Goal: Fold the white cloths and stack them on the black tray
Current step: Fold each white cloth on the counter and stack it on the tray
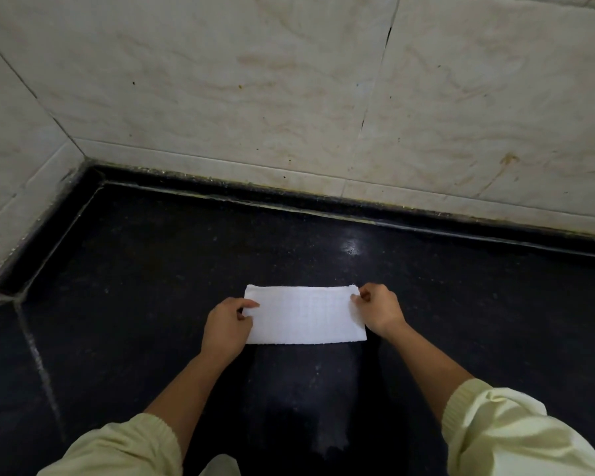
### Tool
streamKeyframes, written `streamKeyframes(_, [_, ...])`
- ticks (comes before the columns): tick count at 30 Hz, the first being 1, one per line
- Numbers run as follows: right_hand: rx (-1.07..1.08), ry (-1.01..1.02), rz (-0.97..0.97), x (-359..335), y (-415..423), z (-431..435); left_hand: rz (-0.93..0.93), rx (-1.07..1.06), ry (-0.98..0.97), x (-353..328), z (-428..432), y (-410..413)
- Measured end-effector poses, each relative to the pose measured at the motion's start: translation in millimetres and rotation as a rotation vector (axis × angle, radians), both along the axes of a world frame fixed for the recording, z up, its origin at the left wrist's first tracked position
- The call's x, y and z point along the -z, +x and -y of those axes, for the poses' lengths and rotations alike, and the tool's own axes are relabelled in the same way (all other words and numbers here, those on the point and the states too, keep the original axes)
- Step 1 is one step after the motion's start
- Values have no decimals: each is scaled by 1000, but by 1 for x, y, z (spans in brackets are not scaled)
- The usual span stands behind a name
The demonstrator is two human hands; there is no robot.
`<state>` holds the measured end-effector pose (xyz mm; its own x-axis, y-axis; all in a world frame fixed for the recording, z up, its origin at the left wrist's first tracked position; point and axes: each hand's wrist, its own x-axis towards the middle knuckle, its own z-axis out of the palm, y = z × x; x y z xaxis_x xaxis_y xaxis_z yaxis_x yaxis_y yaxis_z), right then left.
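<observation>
A white cloth (pixel 304 315), folded into a long rectangle, lies flat on the black countertop (pixel 152 286) in the middle of the view. My left hand (pixel 226 326) pinches its left short edge between thumb and fingers. At the right short edge, near the far corner, my right hand (pixel 380 309) pinches the cloth. No black tray and no other cloths are in view.
A pale tiled wall (pixel 289 97) rises behind the counter and turns a corner at the left (pixel 14 183). A raised dark ledge (pixel 323 204) runs along the wall's foot. A seam (pixel 38 365) crosses the counter at the left. Pale yellow sleeves cover both forearms.
</observation>
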<state>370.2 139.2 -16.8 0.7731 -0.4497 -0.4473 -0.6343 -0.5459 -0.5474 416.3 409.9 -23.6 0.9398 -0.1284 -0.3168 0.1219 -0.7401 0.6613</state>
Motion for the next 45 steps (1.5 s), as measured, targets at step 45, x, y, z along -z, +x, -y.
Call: streamKeyframes(45, [144,-46,73,11,-61,-28,-75,-83,-120,16,-8,-29])
